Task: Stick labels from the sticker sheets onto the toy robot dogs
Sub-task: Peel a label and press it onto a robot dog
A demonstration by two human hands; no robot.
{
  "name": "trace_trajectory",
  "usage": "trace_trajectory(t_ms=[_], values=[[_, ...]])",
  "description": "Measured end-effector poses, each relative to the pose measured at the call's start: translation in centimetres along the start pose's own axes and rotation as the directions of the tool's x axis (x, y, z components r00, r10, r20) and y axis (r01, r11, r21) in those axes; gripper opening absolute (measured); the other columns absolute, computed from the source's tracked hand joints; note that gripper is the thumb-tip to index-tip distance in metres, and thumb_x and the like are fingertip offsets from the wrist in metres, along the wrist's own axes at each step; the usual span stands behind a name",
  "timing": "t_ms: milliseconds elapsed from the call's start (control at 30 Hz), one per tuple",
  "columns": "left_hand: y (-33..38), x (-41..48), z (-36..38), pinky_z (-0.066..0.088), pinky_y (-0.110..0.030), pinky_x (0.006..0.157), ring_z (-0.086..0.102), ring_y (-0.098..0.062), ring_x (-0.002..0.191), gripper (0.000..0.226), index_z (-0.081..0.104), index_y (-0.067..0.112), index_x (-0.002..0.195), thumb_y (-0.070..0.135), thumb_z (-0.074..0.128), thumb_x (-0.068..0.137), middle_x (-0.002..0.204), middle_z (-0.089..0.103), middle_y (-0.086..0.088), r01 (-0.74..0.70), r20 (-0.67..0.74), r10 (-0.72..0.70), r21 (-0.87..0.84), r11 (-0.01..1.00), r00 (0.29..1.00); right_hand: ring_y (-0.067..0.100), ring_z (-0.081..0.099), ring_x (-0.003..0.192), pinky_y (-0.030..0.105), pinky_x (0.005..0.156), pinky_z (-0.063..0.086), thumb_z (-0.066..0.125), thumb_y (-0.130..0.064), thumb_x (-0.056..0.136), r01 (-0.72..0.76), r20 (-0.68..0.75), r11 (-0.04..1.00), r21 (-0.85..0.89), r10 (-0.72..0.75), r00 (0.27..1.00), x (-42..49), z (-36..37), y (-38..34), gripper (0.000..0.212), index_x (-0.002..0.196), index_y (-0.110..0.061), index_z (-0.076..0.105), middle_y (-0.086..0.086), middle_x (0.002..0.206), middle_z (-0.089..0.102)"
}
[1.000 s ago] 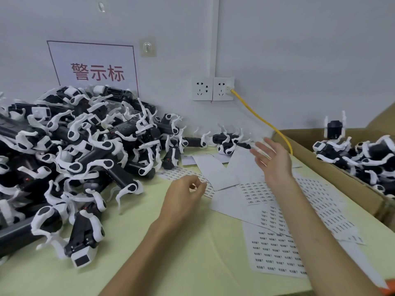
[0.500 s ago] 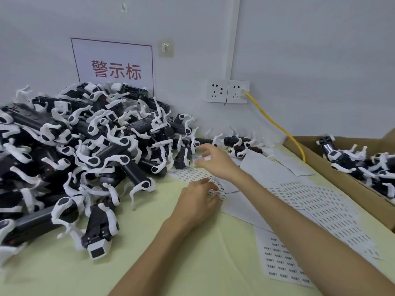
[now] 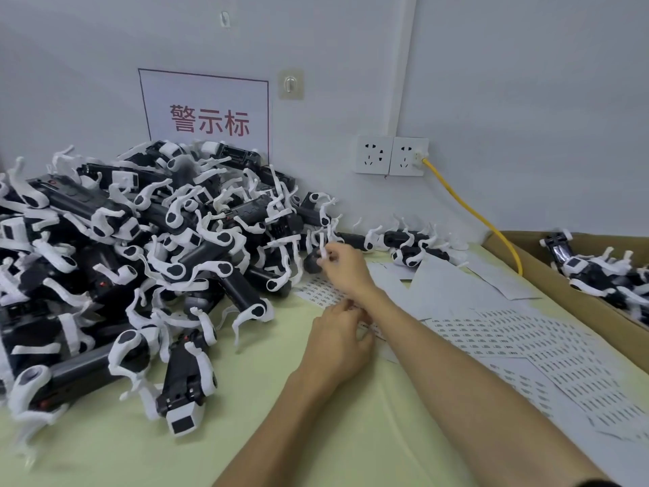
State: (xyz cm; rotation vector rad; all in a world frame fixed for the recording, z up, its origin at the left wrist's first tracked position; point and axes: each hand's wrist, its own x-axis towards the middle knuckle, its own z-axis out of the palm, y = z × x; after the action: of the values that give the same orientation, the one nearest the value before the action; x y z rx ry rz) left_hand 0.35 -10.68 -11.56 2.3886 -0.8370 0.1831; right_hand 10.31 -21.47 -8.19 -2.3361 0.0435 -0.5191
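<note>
Sticker sheet [image 3: 318, 293] and toy dog [image 3: 312, 263] handled
The left hand [image 3: 337, 342] is laid with curled fingers on the sheet; whether a label is pinched cannot be told. Beyond it, a white leg of the black dog, at the pile's [image 3: 140, 258] right edge, is pinched by the right hand [image 3: 346, 268].

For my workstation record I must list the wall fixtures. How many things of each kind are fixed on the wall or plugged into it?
Wall sockets: 2
Sign with red characters: 1
Wall hooks: 2
Vertical cable duct: 1
Yellow cable, plugged in: 1
Total: 7
</note>
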Motion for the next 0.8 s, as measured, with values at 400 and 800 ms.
trace_trajectory(t_ms=[400, 800], values=[[1.4, 0.4, -2.9, 0.054, -0.033, 0.09, 0.07, -0.011, 0.112, 0.058, 0.082, 0.022, 0.1, 0.068, 0.045, 0.098, 0.116, 0.076, 0.007, 0.242, 0.169, -0.31, -0.946, 0.216, 0.936, 0.024, 0.073, 0.105, 0.037, 0.104, 0.047, 0.054, -0.022, 0.099, -0.275, 0.258, 0.138, 0.951, 0.131, 0.957, -9.2, -8.0, -1.5, 0.024, 0.118, -0.009, 0.063, 0.016, 0.115, 0.073], [1.6, 0.3, -3.5, 0.05, -0.039, 0.086, 0.063, -0.032, 0.097, 0.081, 0.06, 0.003, 0.138, 0.066, 0.052, 0.088, 0.117, 0.064, -0.019, 0.133, 0.108, -0.305, -0.989, 0.062, 0.946, 0.025, 0.071, 0.07, 0.03, 0.064, 0.055, 0.049, -0.027, 0.104, -0.455, 0.421, 0.403, 0.794, 0.174, 0.89, -11.7, -6.6, -1.8, 0.023, 0.109, -0.012, 0.066, 0.014, 0.104, 0.076]])
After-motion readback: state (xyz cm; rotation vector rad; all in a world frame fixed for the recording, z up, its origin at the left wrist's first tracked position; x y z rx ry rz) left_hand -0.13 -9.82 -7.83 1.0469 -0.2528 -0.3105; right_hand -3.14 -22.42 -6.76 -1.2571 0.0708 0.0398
